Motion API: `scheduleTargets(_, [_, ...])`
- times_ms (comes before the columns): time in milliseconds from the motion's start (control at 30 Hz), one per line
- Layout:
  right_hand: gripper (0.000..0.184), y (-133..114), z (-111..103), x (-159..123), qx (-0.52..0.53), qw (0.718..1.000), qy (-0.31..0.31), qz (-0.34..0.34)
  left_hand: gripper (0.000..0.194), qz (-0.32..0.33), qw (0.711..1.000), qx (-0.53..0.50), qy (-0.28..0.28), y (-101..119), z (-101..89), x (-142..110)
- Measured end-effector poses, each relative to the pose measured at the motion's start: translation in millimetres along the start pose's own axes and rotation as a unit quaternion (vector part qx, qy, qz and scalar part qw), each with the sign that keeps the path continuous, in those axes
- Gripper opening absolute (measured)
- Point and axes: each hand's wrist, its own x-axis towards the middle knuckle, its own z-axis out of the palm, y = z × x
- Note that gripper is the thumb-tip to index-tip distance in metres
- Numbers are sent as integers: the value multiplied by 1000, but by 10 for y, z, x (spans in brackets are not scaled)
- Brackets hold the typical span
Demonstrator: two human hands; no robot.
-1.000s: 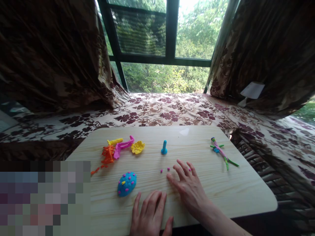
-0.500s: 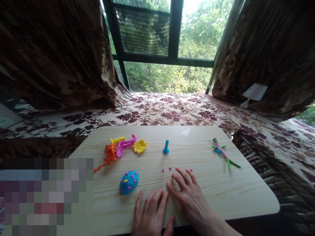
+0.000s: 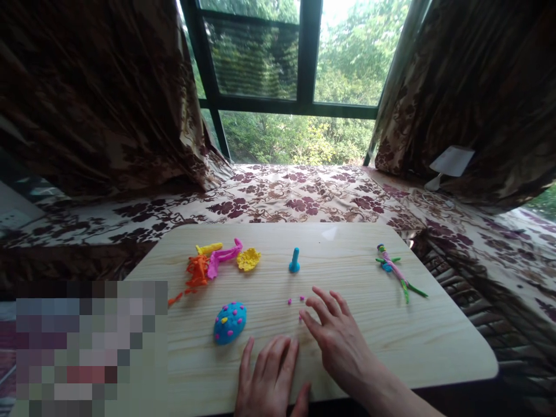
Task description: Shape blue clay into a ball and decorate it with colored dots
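My left hand (image 3: 270,376) lies palm down at the table's front edge, fingers stretched out and holding nothing visible. My right hand (image 3: 337,333) hovers over or rests on the table to its right, fingers apart. Close to its leftmost fingertip is a tiny pink clay bit (image 3: 300,318). Two more pink bits, one (image 3: 289,302) and another (image 3: 302,298), lie just beyond. Left of my hands sits a blue clay dome (image 3: 230,324) dotted with pink and one yellow spot. A blue clay peg (image 3: 295,260) stands upright on a wider base farther back.
On the pale wooden table (image 3: 425,353), orange clay (image 3: 197,271), pink clay (image 3: 222,256), a yellow roll (image 3: 208,249) and a crinkled yellow disc (image 3: 249,260) lie at the back left. A pink-and-green clay figure (image 3: 393,267) lies at right. A blurred patch covers the lower left.
My right hand has shifted slightly right and away. A pink bit now shows by its leftmost fingertip, while the one seen right of its fingers is out of sight. My left hand stays put.
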Motion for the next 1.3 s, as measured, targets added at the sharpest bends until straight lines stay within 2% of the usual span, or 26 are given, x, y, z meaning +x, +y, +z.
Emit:
scheduleTargets(67, [42, 42, -57, 95, -2, 1000, -3, 13, 42, -34, 999, -28, 23, 37, 39, -18])
scheduleTargets(267, [35, 172, -76, 265, -22, 999, -25, 21, 42, -44, 997, -42, 38, 67, 71, -25])
scheduleTargets(467, [35, 172, -20, 210, -37, 998, -42, 14, 42, -39, 998, -39, 41, 63, 69, -18])
scheduleTargets(633, [34, 160, -2, 272, -59, 997, -47, 28, 42, -43, 997, -45, 41, 52, 82, -22])
scheduleTargets(800, [38, 118, 49, 145, -63, 997, -39, 29, 41, -44, 997, -43, 45, 52, 85, -22])
scheduleTargets(1033, [32, 62, 45, 211, -45, 998, -33, 26, 44, -27, 999, -31, 5, 36, 44, -23])
scheduleTargets(1200, [36, 117, 55, 115, -48, 998, -32, 35, 42, -36, 999, -32, 26, 27, 46, -25])
scheduleTargets(1300, [36, 66, 87, 124, -38, 999, -28, 18, 44, -7, 1000, -16, 3, -7, 10, -10])
